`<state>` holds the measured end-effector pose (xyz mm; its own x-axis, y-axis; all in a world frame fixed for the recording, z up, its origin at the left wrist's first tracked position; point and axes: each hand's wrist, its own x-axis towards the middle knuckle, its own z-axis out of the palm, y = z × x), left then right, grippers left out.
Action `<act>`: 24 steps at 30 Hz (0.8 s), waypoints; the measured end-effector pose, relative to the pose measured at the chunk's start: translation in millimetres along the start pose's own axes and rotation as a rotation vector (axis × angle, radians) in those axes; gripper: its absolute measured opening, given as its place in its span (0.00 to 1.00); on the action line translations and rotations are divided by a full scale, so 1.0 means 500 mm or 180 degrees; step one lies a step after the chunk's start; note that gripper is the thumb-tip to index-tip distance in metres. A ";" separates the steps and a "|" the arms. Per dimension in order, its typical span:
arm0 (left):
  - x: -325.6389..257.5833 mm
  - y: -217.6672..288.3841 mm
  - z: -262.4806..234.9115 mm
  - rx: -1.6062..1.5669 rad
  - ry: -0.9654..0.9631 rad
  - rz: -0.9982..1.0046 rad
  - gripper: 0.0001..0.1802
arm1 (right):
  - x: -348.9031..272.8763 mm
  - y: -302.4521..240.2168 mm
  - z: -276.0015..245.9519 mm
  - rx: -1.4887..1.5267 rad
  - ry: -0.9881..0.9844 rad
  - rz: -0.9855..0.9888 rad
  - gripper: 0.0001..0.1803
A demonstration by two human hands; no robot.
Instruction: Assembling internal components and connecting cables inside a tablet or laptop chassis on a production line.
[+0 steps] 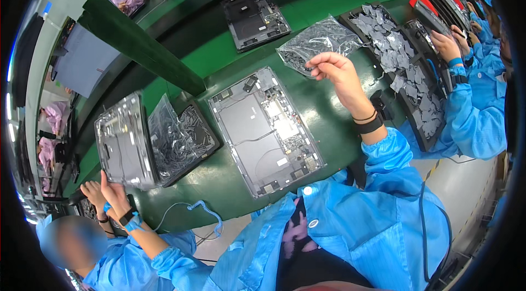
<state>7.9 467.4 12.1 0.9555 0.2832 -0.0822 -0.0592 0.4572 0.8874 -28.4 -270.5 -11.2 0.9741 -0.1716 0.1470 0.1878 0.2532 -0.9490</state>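
Observation:
My right hand (337,75) is raised over the bench, thumb and fingers drawn together. Anything pinched there is too small to make out. Just behind it lies a clear plastic bag (323,42) of small dark parts. At the far left, my left hand (114,195) grips the lower edge of a laptop base (123,146), which is tilted up with its inside showing. A co-worker's hand (94,195) is close beside mine. In front of me lies another laptop base (246,132) with its cover off, showing its circuit board and grey battery area.
A black tray (189,165) holds a bag of small dark parts. Grey cut pieces (386,39) fill a long tray on the right. A third laptop base (255,20) lies farther back. A green post (142,44) rises from the bench. Co-workers sit on both sides.

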 end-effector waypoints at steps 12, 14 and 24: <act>-0.133 -0.243 0.562 0.1076 -0.2326 -0.0744 0.22 | -0.011 -0.071 0.069 -0.0284 -0.0709 -0.0067 0.10; -0.129 -0.281 0.608 0.0924 -0.2556 -0.1017 0.21 | -0.006 -0.076 0.080 -0.0610 -0.0876 -0.0114 0.10; -0.109 -0.351 0.671 0.1196 -0.2736 -0.1403 0.20 | 0.030 -0.047 0.059 -0.2550 -0.0999 -0.0683 0.18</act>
<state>63.2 89.1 13.0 0.7631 -0.6101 -0.2134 0.2987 0.0402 0.9535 -14.7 -251.1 21.7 0.9396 0.1601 0.3024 0.3408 -0.5173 -0.7850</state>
